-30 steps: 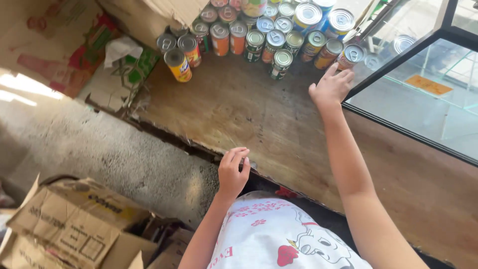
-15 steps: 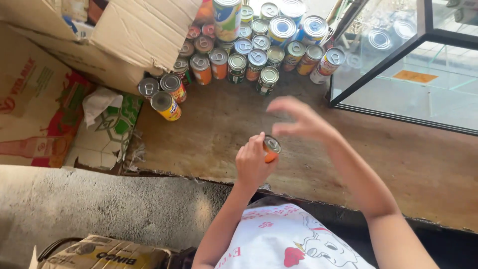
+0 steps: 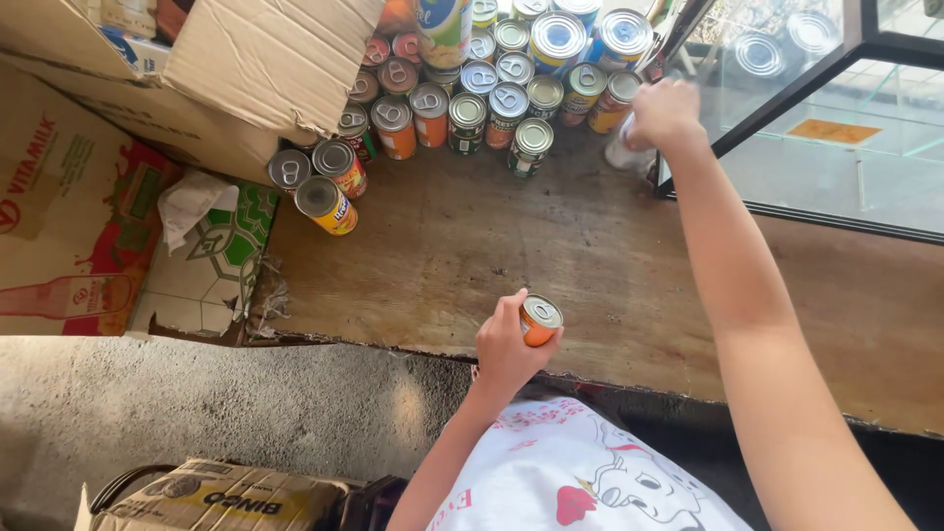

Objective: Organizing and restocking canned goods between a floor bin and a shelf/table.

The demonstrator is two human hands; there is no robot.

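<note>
R hand now reached to far can, fingers grasping; L hand fingers grip orange can, upright, lid up.

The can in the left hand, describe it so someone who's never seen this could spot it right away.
Start at the wooden counter and follow its near edge. There the left hand holds a small orange can with a silver pull-tab lid. It is alone there, far from the cluster of cans at the back.

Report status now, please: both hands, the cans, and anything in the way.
Left hand grips small orange can near shelf edge. Right hand on a can beside the can cluster. Glass case frame close by.
</note>
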